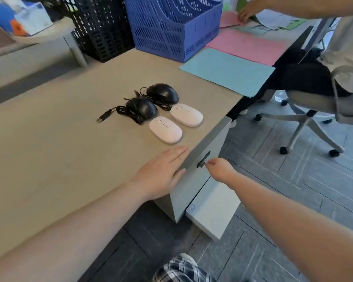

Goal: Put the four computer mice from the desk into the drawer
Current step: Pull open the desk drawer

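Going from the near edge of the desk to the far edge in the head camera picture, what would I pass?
Left hand → nearer white mouse → nearer black mouse → farther black mouse → blue file rack.

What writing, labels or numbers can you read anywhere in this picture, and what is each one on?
Nothing here reads clearly.
Small blue-edged label on the lower drawer front: a few characters, too blurred to read.
Combination lock by the right hand: dial digits too small to read.
Blue file rack: moulded marks near its lower corner, unreadable.
The white mice and black mice show no legible brand.
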Available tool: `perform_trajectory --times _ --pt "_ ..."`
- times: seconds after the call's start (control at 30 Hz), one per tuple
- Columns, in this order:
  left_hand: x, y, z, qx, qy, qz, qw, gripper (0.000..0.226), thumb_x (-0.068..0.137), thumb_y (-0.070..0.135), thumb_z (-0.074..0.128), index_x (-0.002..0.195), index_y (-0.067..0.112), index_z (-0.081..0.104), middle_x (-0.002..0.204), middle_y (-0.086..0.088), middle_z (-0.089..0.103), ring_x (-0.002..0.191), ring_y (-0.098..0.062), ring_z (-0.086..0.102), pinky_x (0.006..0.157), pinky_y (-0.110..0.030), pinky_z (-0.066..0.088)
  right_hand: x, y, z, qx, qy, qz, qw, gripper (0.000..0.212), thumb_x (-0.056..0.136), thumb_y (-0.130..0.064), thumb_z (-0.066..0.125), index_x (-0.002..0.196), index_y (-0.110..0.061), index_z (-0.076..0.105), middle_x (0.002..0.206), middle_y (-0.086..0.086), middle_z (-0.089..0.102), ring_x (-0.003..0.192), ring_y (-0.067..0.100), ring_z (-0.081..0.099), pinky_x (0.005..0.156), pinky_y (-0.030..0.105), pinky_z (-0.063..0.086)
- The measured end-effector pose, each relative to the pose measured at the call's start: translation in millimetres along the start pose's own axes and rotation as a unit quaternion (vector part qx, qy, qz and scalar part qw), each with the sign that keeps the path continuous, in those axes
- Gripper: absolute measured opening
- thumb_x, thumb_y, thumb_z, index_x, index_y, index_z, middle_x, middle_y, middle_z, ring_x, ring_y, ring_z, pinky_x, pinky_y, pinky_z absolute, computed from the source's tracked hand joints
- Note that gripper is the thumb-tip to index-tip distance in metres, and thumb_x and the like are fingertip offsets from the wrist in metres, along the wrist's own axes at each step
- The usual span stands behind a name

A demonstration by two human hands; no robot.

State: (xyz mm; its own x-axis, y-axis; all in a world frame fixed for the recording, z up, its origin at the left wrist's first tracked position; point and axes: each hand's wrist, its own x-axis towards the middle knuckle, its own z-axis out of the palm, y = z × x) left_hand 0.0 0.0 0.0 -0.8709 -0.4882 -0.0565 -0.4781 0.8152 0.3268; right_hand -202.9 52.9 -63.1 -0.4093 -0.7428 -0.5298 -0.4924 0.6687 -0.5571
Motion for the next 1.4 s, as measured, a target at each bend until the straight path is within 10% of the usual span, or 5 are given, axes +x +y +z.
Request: perform_trajectory --times 0.17,0.33,0.77,1.13,1.4 --pt "1 5 8 0.03 0.061 -0.015 0.998 0.055 0.098 0.038 0.03 0.149 0.02 0.022 0.158 0.004 0.021 0.144 -0.01 0.017 0.118 -0.033 0.02 21 11 16 0.018 0.015 -0.015 1.0 0.032 0.098 -0.01 0.038 0.116 0.001 0.062 0.084 0.007 0.054 0.078 0.02 0.046 0.055 0.016 0.032" --pt "1 5 13 0.041 0.081 -0.047 0.995 0.052 0.099 0.036 0.037 0.149 0.027 0.023 0.158 0.012 0.019 0.143 -0.004 0.017 0.112 -0.038 0.033 37 25 27 0.025 0.02 -0.024 0.999 0.033 0.097 -0.002 0.039 0.125 0.001 0.056 0.129 0.012 0.059 0.115 0.026 0.057 0.095 0.033 0.049" --pt "3 6 12 0.05 0.073 -0.051 0.995 0.057 0.098 0.037 0.04 0.149 0.024 0.022 0.158 0.01 0.017 0.144 -0.006 0.013 0.116 -0.033 0.025 29 26 29 0.299 -0.016 0.03 0.954 0.017 0.096 -0.006 0.035 0.1 -0.007 0.052 0.073 0.005 0.053 0.068 0.014 0.053 0.092 0.035 0.051" --pt "1 10 11 0.081 0.045 -0.063 0.994 0.059 0.098 0.043 0.034 0.151 0.027 0.012 0.16 0.012 0.007 0.145 -0.004 0.007 0.115 -0.03 0.019 13 60 -3 -0.139 0.24 -0.247 0.928 0.045 0.102 -0.022 0.034 0.146 -0.013 0.036 0.159 0.008 0.024 0.15 0.024 0.01 0.117 0.04 0.027" --pt "3 10 10 0.062 0.055 -0.065 0.994 0.053 0.101 0.034 0.033 0.15 0.025 0.016 0.159 0.012 0.01 0.144 -0.002 0.008 0.112 -0.023 0.013 16 42 -23 -0.292 0.098 -0.289 0.906 0.039 0.103 -0.029 0.031 0.117 -0.01 0.063 0.116 0.005 0.063 0.117 0.022 0.053 0.1 0.033 0.042"
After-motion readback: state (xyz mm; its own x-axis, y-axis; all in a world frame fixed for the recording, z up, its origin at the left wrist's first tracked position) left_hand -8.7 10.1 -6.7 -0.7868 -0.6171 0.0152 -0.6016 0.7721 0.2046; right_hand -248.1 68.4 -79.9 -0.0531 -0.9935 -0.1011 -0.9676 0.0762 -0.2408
